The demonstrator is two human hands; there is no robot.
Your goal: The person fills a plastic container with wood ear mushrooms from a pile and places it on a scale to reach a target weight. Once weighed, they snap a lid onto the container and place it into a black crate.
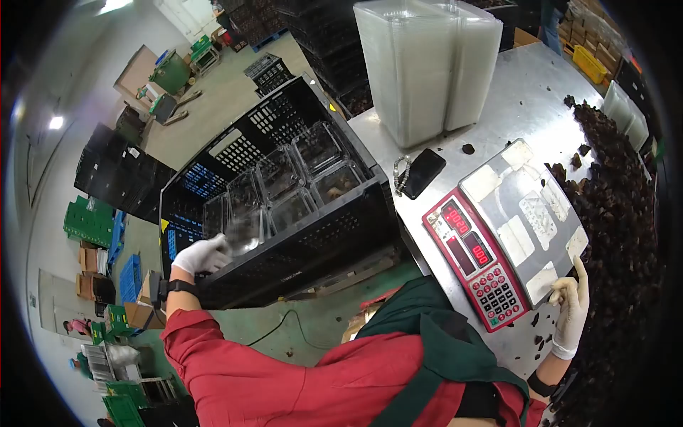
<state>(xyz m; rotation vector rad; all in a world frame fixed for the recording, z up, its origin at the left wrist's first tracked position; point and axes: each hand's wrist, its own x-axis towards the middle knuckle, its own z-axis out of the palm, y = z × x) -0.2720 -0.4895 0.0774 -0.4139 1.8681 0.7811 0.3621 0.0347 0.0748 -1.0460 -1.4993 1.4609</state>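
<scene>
A metal surface spans the right of your workspace, its far right side covered by a heap of dark, crinkled pieces. Beside the surface, at your left, stands a black crate with slotted walls, open at the top. Tall stacks of clear containers rise from the surface near the crate's far right corner. A red and gray scale sits between you and those stacks, close against the heap, its displays lit with red digits and pale patches stuck on its plate. Clear containers sit side by side in rows inside the crate, at least one with brownish contents. Your gloved left grip is at the crate's near left edge, beside a clear container blurred by motion; whether the fingers pinch it or only rest near it, you cannot tell. Your gloved right grip is spread at the scale's right edge, index finger extended, the others bent. A black phone lies between crate and scale, a beaded bracelet just beside it. Small dark fragments dot the metal around the scale.
</scene>
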